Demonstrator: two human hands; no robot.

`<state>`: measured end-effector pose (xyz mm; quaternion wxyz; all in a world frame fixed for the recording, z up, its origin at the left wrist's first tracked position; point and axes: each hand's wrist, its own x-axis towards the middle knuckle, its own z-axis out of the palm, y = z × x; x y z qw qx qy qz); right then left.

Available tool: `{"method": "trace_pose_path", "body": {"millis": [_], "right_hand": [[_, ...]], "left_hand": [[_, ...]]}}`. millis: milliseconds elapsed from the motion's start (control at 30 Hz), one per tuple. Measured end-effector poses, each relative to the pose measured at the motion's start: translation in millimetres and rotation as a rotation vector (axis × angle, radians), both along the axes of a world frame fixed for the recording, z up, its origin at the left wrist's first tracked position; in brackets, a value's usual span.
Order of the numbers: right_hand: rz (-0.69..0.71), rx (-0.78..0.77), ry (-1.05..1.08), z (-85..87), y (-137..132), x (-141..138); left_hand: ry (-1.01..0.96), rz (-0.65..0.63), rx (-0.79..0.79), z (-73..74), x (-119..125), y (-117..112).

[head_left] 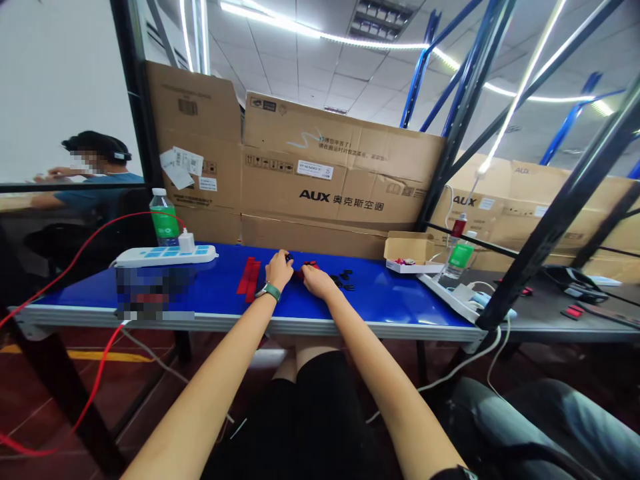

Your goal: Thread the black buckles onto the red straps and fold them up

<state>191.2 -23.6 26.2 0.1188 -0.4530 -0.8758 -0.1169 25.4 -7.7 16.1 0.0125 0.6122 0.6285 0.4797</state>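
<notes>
My left hand [279, 269], with a green-banded watch at the wrist, is closed on a small black plastic piece [289, 257] above the blue tabletop. Close beside it, my right hand [319, 281] is closed with its fingers at a piece of red webbing [299, 273], most of which the hand hides. Left of my hands lie flat red strips [253, 279], side by side on the table. Several small black plastic parts [345, 279], too small to make out exactly, are scattered just right of my right hand.
A white power strip [165, 255] and a bottle [164, 220] stand at the left; an open box [407, 253] and a second power strip [450, 297] are at the right. Cardboard [325, 187] walls off the back. People sit on both sides.
</notes>
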Motion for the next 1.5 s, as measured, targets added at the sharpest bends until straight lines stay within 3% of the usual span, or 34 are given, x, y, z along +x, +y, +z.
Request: {"method": "trace_pose_path", "body": {"millis": [133, 300, 467, 767, 933, 1167, 1333, 1500], "right_hand": [[-0.069, -0.025, 0.012, -0.1, 0.8, 0.9], [-0.247, 0.006, 0.221, 5.7, 2.3, 2.6], [-0.376, 0.035, 0.303, 9.5, 2.0, 6.8], [-0.232, 0.181, 0.345, 10.2, -2.8, 4.5], [-0.243, 0.159, 0.288, 10.0, -3.8, 3.5], [-0.235, 0.134, 0.284, 12.8, -5.3, 5.6], [-0.244, 0.079, 0.294, 13.6, -5.5, 7.5], [-0.136, 0.015, 0.361, 10.4, -0.7, 8.7]], "left_hand": [[-0.021, -0.061, 0.012, -0.9, 0.1, 2.9], [-0.088, -0.209, 0.077, 1.9, 1.7, 7.9], [-0.192, -0.353, 0.021, 5.3, 4.8, 8.5], [-0.261, -0.377, 0.023, 7.5, 4.0, 7.0], [-0.261, -0.419, 0.028, 5.1, 5.0, 9.1], [-0.409, -0.492, 0.065, -0.6, 7.2, 14.8], [-0.266, -0.548, 0.113, -2.0, 7.1, 13.4], [-0.337, -0.665, 0.088, -3.8, 8.9, 15.5]]}}
